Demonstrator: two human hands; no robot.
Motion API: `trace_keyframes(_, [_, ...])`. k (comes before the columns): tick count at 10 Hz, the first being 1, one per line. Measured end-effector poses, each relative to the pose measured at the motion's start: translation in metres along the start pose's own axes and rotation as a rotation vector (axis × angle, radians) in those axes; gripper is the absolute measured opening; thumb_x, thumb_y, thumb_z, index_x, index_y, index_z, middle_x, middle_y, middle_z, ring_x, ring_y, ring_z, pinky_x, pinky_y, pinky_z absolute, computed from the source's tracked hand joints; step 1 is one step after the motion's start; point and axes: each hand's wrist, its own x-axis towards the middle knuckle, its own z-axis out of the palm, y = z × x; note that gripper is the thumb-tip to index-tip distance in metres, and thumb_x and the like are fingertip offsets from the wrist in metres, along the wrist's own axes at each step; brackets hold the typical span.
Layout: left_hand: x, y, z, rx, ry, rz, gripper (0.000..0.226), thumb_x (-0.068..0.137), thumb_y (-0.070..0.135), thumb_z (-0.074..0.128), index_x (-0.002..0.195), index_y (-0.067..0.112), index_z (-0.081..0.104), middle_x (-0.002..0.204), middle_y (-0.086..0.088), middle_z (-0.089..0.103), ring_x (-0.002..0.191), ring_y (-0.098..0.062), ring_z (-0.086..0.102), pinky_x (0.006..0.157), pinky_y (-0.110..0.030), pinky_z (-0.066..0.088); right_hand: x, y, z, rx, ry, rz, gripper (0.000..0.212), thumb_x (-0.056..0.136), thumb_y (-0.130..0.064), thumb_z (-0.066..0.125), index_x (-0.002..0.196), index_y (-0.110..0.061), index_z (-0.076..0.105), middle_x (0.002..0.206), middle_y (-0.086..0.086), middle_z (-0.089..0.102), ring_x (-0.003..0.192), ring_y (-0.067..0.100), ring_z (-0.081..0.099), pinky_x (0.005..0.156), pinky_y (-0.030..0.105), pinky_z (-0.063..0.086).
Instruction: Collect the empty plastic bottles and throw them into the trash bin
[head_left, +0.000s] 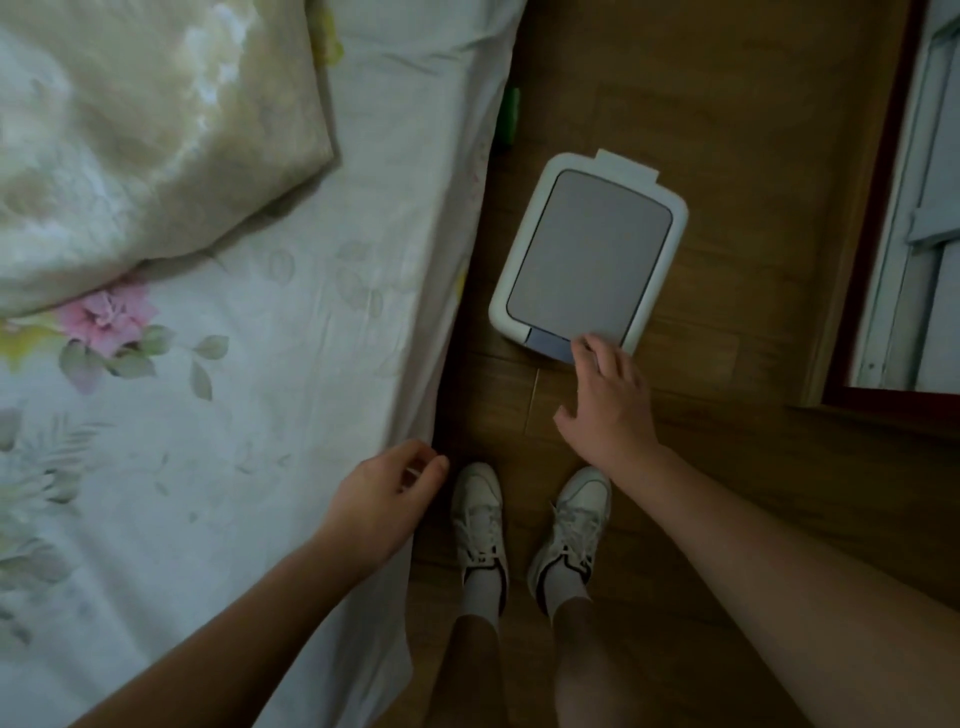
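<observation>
A white trash bin (660, 291) with a grey lid stands on the wooden floor right of the bed, lid down. My right hand (608, 405) reaches over its near edge, fingers spread, fingertips touching the blue-grey latch (548, 345) at the front. My left hand (384, 499) hovers at the bed's edge, fingers loosely curled, holding nothing. A green object (510, 117), possibly a bottle, lies on the floor beside the bed beyond the bin, partly hidden by the sheet.
A bed with a floral sheet (234, 415) fills the left, a rumpled quilt (145, 135) on it. My feet in white sneakers (530, 530) stand on the narrow floor strip. A dark-red door frame (878, 234) borders the right.
</observation>
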Motion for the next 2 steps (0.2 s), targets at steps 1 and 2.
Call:
trace_keyframes(1, [-0.006,0.005,-0.01,0.001,-0.005,-0.019,0.02,0.097,0.05,0.052,0.1,0.037,0.067,0.089,0.014,0.069,0.082,0.001,0.064,0.071,-0.024,0.049,0.013,-0.004,-0.023,0.103,-0.107,0.012,0.071,0.089,-0.037,0.059,0.152,-0.017,0.032,0.154,0.005,0.035,0.139,0.028,0.035,0.112,0.044,0.037])
trace_keyframes(2, [-0.019,0.011,-0.023,0.003,-0.004,-0.05,0.019,0.098,0.049,0.05,0.101,0.037,0.065,0.09,0.017,0.068,0.082,0.001,0.062,0.069,-0.022,0.046,0.012,-0.001,-0.05,0.252,-0.259,0.119,0.057,0.091,-0.034,0.057,0.144,-0.017,0.045,0.143,0.009,0.051,0.127,0.029,0.05,0.101,0.043,0.047])
